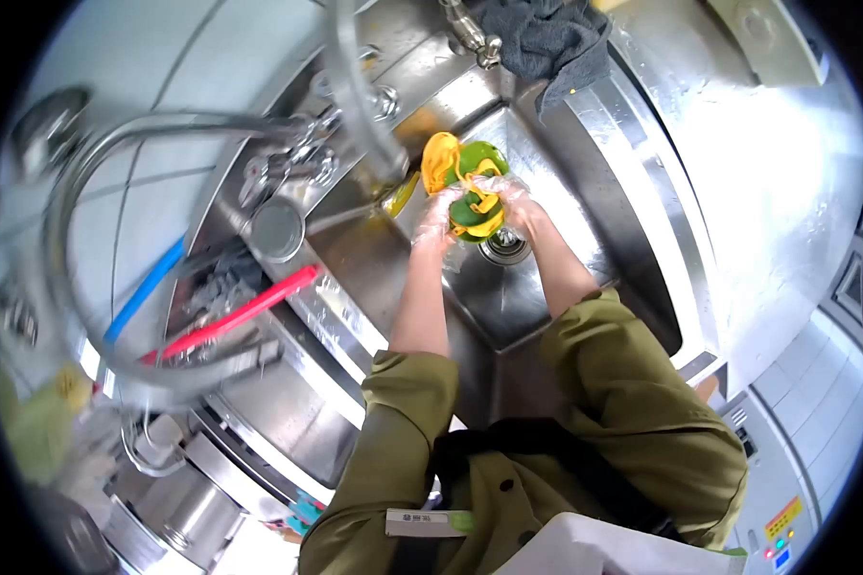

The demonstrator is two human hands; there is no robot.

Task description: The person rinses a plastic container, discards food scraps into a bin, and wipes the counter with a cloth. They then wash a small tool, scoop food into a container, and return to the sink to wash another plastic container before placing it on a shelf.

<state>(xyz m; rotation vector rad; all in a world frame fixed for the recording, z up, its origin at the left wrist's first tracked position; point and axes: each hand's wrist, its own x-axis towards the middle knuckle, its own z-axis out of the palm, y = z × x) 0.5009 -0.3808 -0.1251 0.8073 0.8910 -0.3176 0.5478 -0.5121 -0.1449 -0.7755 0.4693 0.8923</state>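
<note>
Both my hands are down in a stainless steel sink (547,192), wearing thin clear plastic gloves. My left hand (438,218) and my right hand (516,204) hold a bundle of yellow and green cloth or sponge pieces (465,182) between them, just above the drain (504,246). The bundle is bunched up, so I cannot tell its parts apart. My olive sleeves are pushed up to the elbows.
A curved steel tap (360,96) hangs over the sink's left side. A dark grey rag (547,43) lies on the sink's far rim. Left of the sink lie a red handle (249,309), a blue handle (144,292) and a round metal lid (276,230). Wet steel counter (738,172) extends right.
</note>
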